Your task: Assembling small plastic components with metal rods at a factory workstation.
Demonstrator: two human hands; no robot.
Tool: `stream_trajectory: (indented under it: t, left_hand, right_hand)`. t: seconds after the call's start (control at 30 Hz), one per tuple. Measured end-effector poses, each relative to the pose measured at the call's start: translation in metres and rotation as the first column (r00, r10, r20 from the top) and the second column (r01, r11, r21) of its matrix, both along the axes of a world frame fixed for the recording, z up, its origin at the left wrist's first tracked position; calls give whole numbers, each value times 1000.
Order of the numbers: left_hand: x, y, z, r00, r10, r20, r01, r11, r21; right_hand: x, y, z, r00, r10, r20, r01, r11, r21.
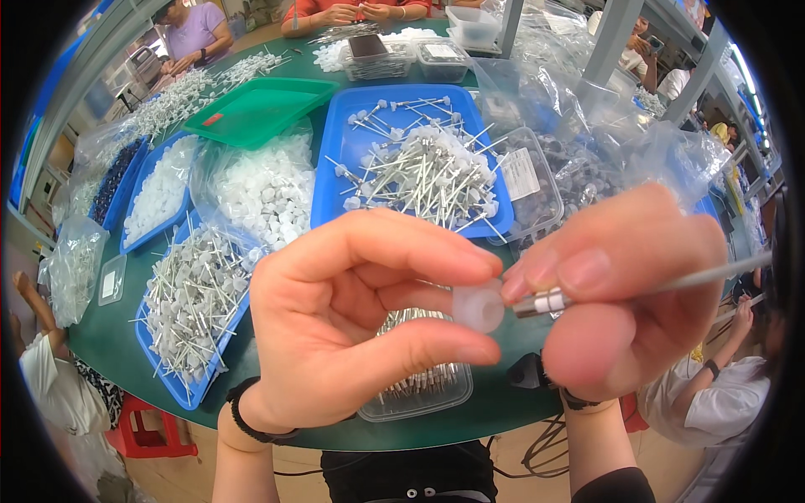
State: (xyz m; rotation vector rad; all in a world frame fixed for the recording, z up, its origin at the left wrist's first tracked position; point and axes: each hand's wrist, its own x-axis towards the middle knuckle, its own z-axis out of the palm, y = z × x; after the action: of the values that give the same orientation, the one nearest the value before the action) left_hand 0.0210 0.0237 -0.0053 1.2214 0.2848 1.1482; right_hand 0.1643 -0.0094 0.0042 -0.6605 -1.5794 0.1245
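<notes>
My left hand (352,318) pinches a small translucent white plastic cap (479,306) between thumb and forefinger, close to the camera. My right hand (620,285) grips a thin metal pin (553,300) whose grooved end touches the cap's opening; its long shaft runs off to the right. Both hands hover above a clear plastic box of metal pins (419,381) at the green table's near edge (470,423).
A blue tray of assembled pins with white caps (419,168) lies behind my hands, another blue tray (189,310) at the left. Bags of white caps (260,189), a green tray (260,109), clear boxes and plastic bags crowd the table. Other people sit around it.
</notes>
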Motion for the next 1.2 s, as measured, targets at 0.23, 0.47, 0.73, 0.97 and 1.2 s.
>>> stream_trajectory:
  t: [0.23,0.47,0.73,0.97,1.2]
  left_hand:
    - [-1,1,-1,999,19,-39,-18,999,31]
    - [-1,-1,1,999,5,-39,-4,1000,11]
    - [-1,-1,4,999,-28,-41,24,995,-99]
    - [0,-1,4,998,-6,-64,2,998,-64]
    - [1,4,-2,998,43,-42,-40,996,77]
  right_hand:
    - [3,6,1,994,55,92,-60,997,54]
    - [6,9,0,985,158,71,-160,987,25]
    - [-5,9,-5,960,214,-180,-216,976,8]
    - [2,11,0,985,170,-21,-170,985,8]
    - [1,13,-2,987,163,-10,-162,986,44]
